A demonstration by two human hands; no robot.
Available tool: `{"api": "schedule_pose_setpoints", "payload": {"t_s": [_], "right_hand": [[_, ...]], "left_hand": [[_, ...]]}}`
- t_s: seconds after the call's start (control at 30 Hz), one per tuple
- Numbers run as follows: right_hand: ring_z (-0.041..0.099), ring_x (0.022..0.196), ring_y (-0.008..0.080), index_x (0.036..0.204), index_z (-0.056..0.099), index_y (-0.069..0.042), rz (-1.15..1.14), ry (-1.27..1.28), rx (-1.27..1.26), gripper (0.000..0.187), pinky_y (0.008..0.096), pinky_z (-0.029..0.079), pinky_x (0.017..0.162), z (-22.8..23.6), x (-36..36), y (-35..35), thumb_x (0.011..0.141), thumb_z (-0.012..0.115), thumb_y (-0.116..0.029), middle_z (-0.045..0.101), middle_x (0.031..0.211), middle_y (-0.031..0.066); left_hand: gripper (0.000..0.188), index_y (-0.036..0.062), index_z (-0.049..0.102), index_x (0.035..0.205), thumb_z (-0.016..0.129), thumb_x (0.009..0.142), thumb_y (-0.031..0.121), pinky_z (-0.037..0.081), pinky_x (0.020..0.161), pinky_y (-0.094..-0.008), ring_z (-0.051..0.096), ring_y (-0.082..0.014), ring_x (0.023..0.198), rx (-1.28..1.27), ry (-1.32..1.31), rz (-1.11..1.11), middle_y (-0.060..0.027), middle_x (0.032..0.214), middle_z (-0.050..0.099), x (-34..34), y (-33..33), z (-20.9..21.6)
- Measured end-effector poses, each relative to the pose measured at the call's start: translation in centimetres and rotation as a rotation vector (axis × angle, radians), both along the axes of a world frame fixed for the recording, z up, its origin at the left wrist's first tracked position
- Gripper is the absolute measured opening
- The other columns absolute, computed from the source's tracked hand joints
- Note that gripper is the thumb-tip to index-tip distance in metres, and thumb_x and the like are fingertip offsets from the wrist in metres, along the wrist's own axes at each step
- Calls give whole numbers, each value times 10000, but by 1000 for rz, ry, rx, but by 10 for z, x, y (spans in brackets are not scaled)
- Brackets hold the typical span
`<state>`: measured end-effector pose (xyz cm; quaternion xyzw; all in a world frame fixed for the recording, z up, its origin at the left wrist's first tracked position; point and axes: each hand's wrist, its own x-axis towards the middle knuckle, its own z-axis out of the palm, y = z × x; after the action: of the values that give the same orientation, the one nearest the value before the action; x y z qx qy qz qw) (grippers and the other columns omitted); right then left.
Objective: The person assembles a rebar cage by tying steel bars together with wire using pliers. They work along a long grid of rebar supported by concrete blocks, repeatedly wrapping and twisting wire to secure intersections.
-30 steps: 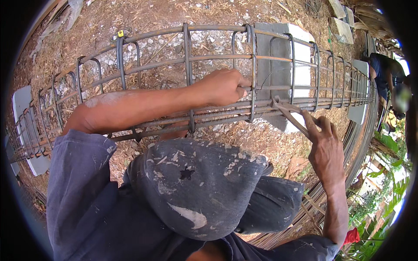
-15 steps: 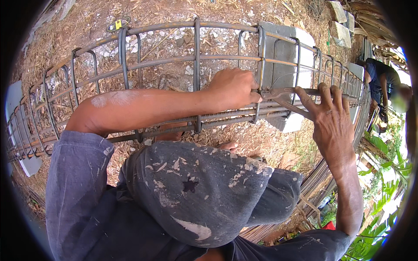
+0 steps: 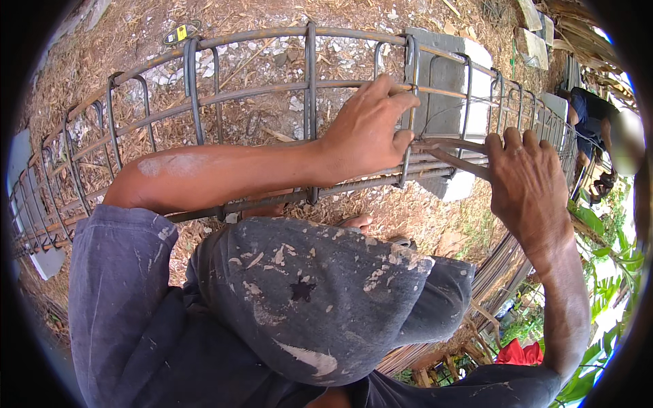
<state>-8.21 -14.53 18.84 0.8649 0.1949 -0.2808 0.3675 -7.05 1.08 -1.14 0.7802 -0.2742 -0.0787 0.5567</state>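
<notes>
Rusty steel is filling the head view: a long rebar cage (image 3: 224, 129) is lying on its side across bare, chip-strewn ground, its long bars running left to right and its stirrups looping around them.

The left hand (image 3: 367, 132) is reaching through the cage and closing its fingers round a stirrup (image 3: 408, 102) where it is crossing a long bar; the grip is tight, thumb and fingers wrapped on the steel. Just right of that grip, the right hand (image 3: 530, 183) is curling around the handles of pincers (image 3: 452, 153), whose nose is pointing at the same crossing. A thin tie wire (image 3: 442, 112) is arcing above the tool; whether the nose is biting it I cannot tell.

The cage looks stiff and heavy as a whole, rough rather than slippery, so a hold at a bar crossing, as the left hand is taking, seems soundest. The wire, I judge, is soft and bends easily; gripping it close to the knot would suit it.

Behind the grip a grey concrete block (image 3: 445, 102) is propping the cage. Far up and left of the hands, a small yellow-and-black object (image 3: 181, 32) is lying on the ground; its markings are too small to read. Right of the hands, another person (image 3: 595, 115) in dark blue is bending over the cage's far end.
</notes>
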Motion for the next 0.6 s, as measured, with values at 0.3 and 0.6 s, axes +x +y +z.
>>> {"api": "schedule_pose_setpoints", "payload": {"t_s": [0.3, 0.6], "right_hand": [[681, 743, 362, 891, 660, 59, -590, 450, 229, 190, 460, 523, 724, 2, 36, -1, 814, 685, -113, 678, 779, 241], [600, 1085, 254, 1179, 599, -74, -27, -204, 109, 743, 404, 467, 974, 18, -19, 2, 575, 899, -385, 623, 1172, 96]], "left_hand": [[500, -50, 582, 1041, 804, 674, 206, 451, 955, -451, 606, -351, 997, -69, -78, -76, -204, 975, 612, -37, -73, 54], [313, -39, 701, 834, 720, 596, 164, 589, 700, -409, 709, -330, 683, -73, 191, -233, -207, 717, 690, 12, -101, 56]]}}
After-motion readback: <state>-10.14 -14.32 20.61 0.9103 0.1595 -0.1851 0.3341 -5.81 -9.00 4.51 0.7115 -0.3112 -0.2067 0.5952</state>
